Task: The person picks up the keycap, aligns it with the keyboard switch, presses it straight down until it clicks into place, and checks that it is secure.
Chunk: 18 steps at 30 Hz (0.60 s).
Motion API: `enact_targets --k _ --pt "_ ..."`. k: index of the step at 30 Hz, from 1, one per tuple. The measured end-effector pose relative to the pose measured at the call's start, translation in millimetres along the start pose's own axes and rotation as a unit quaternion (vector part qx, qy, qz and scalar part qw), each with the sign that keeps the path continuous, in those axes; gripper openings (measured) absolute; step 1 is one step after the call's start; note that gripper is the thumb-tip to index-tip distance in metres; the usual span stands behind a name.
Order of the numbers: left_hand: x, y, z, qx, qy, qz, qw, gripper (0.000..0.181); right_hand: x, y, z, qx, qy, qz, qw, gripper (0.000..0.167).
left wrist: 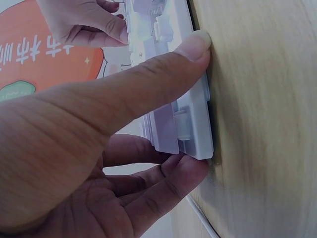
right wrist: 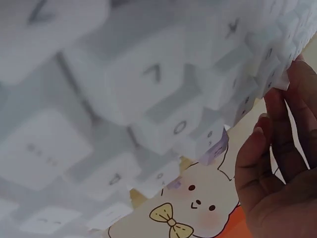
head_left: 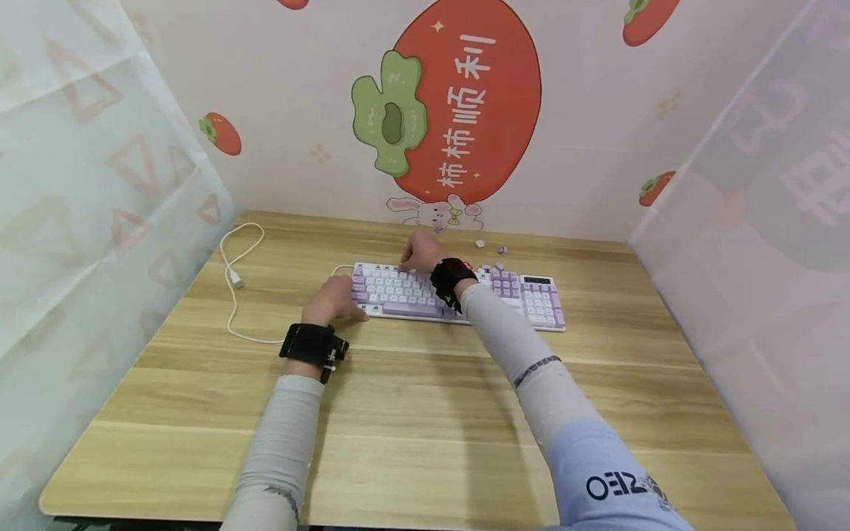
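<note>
A white and purple keyboard (head_left: 405,292) lies across the table; its keys (right wrist: 153,74) fill much of the right wrist view. My left hand (head_left: 330,301) grips its left end, the thumb along the front edge and the fingers at the side, as the left wrist view shows on the white case (left wrist: 200,116). Bent over the top row, left of the middle, my right hand (head_left: 423,252) pinches a keycap (right wrist: 281,81) at the back edge. Part of the keys is hidden beneath my right wrist.
Loose keycaps lie behind the keyboard, among them a white one (head_left: 480,243) and a purple one (head_left: 502,250). Others rest at the keyboard's back edge. A white cable (head_left: 229,295) with a USB plug (head_left: 235,279) curves over the table's left side. A patterned backdrop (head_left: 285,177) stands behind.
</note>
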<state>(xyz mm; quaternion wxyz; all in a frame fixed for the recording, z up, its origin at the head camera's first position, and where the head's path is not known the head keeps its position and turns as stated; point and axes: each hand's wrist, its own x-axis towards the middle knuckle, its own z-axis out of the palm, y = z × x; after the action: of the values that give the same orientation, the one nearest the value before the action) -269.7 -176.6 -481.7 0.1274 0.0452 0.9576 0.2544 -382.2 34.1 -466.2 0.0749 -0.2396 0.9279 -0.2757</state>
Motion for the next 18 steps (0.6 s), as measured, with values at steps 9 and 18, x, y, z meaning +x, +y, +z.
enact_targets --k 9,18 --pt "-0.2 -0.4 1.7 0.001 0.0 0.002 1.0 0.074 3.3 3.3 3.3 0.047 0.0 0.064 0.9969 0.013" --pt "-1.4 -2.5 2.0 0.007 0.004 0.012 0.9999 0.069 4.6 1.4 6.2 0.069 -0.005 0.099 0.9927 0.013"
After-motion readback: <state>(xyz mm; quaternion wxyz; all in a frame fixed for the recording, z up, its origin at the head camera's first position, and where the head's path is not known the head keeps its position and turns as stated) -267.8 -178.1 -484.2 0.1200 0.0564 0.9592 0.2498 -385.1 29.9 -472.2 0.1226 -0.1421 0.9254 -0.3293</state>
